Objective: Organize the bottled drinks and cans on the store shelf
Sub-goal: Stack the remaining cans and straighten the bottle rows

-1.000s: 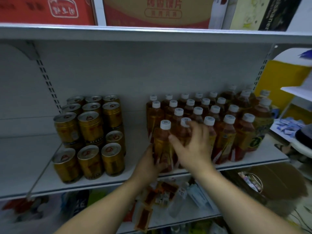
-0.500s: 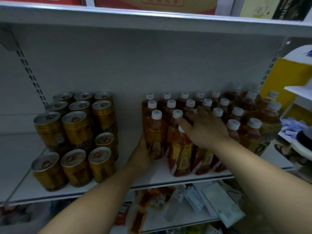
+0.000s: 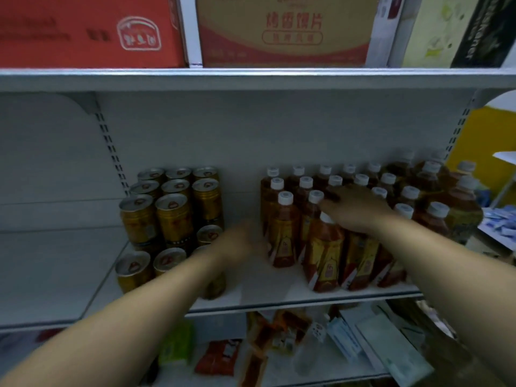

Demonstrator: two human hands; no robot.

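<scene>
Two groups of drinks share the middle shelf (image 3: pixel 265 294). To the left, gold cans (image 3: pixel 173 216) with silver pull-tab lids are stacked in two tiers; what they contain cannot be seen. To the right, well apart from the cans, stand rows of small bottles (image 3: pixel 301 196) with white caps and yellow-and-red labels, filled with amber-brown drink. At the right end of these rows are a few larger bottles (image 3: pixel 460 208) holding a darker liquid.

The right hand (image 3: pixel 354 208) lies palm down on the caps in the front rows. Its fingers (image 3: pixel 332 195) are stretched out flat and apart, and the thumb side is just above the front bottle (image 3: pixel 324 252), which leans slightly. The left hand (image 3: pixel 237 241) is in the gap between the cans and the bottles, close to the leftmost front bottle (image 3: pixel 283 236). It is smeared by motion, so I cannot tell how its fingers lie or whether they touch the bottle.

The left forearm hides most of the front right can in the lower tier. The right forearm covers several bottle caps and shoulders. On the shelf above, a red carton (image 3: pixel 83 32) and a tan carton (image 3: pixel 284 32) are cut off at the top edge, and their print is blurred. Mixed packets (image 3: pixel 279 336) on the shelf below are too dim to identify.
</scene>
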